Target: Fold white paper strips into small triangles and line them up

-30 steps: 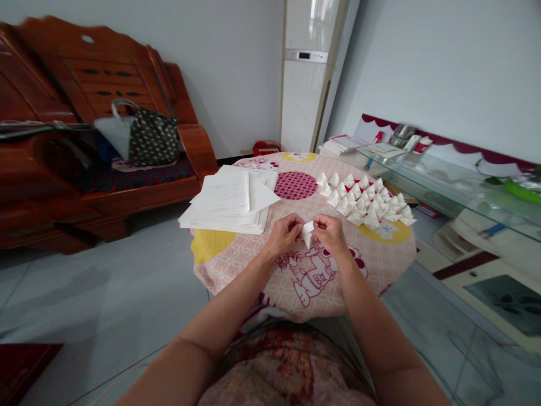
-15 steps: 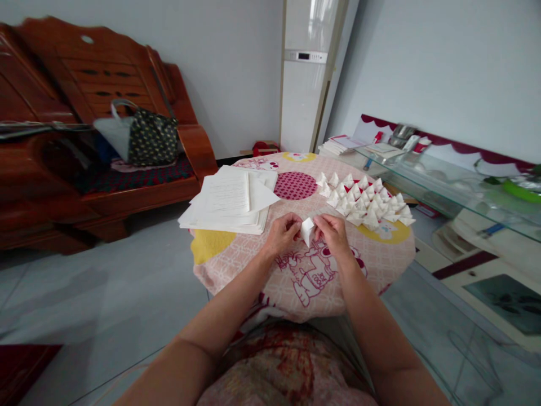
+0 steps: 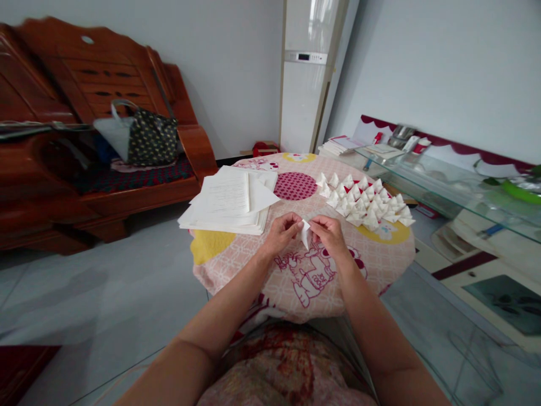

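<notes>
Between my hands, above the near middle of the round table, is a small folded piece of white paper (image 3: 305, 235), its narrow end pointing down. My left hand (image 3: 284, 232) pinches its left side between thumb and fingers. From the right, my right hand (image 3: 329, 232) pinches its upper edge, fingertips close to the left ones. Many small folded white paper pieces (image 3: 367, 200) stand in rows at the table's right side. A stack of white paper sheets (image 3: 226, 197), the top ones written or printed on, lies at the left.
The table wears a pink patterned cloth (image 3: 257, 270). To the right stands a glass-topped cabinet (image 3: 448, 194) bearing cups and papers. A wooden bench (image 3: 114, 73) with a dark patterned bag (image 3: 153, 138) is at left. A tall white unit (image 3: 302, 96) stands in the corner.
The folded paper has turned and looks narrower now. My right hand has shifted slightly left, bringing its fingertips closer to my left hand.
</notes>
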`<state>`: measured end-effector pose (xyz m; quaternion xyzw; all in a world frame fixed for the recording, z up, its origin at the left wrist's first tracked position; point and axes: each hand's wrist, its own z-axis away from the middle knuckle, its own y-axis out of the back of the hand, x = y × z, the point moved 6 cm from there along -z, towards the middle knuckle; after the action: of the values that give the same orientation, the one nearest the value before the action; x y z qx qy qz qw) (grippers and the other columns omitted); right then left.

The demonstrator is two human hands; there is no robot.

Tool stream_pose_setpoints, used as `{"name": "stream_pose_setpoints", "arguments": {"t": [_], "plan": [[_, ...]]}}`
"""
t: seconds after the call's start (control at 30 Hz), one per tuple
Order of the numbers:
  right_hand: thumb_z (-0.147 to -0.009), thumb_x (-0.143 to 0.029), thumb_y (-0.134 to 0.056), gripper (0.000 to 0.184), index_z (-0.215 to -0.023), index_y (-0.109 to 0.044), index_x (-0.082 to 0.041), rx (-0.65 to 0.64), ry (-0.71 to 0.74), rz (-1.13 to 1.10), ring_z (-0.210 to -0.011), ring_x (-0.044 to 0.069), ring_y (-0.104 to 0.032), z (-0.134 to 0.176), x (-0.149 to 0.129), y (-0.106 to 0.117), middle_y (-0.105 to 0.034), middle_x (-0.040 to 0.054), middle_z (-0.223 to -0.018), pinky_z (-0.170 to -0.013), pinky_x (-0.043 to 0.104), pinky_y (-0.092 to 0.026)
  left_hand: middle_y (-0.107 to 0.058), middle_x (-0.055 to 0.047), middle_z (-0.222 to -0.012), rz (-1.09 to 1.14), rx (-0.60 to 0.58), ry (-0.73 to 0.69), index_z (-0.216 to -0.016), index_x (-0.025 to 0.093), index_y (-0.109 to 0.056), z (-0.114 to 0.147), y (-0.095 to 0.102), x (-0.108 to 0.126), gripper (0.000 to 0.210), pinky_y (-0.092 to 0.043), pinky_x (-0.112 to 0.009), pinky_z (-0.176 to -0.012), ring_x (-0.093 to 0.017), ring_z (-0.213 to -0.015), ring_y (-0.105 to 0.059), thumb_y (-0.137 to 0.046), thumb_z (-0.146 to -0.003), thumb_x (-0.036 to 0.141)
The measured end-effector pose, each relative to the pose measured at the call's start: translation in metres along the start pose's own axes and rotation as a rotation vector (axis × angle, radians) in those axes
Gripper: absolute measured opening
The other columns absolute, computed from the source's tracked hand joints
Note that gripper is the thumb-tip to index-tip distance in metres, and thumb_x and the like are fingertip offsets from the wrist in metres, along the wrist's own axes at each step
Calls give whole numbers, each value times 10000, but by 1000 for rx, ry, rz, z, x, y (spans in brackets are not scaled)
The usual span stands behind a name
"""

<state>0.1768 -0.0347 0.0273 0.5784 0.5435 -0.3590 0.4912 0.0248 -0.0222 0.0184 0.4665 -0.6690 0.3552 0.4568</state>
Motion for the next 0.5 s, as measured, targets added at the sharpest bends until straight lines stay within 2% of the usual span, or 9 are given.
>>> {"name": "stream_pose_setpoints", "arguments": {"t": [0.17,0.5], "plan": [[-753,-462,-720,275,-770,-686,-189,27,-58,-57,-454,115,-475,-1,5,3,-561,-31,-538,-447,250,-340,-503,54,-594,207,90,43,-782,182,-557,1,6,1,445,-373,-212,-497,-77,-509,-457,-760,-785,578],[-702,-388,-758,216,-742,-694,-186,30,-110,-165,-456,116,-504,2,6,6,-588,-28,-521,-448,244,-329,-492,42,-644,341,129,88,-707,180,-513,2,10,0,484,-389,-206,-521,-74,-560,-460,-766,-765,589]]}}
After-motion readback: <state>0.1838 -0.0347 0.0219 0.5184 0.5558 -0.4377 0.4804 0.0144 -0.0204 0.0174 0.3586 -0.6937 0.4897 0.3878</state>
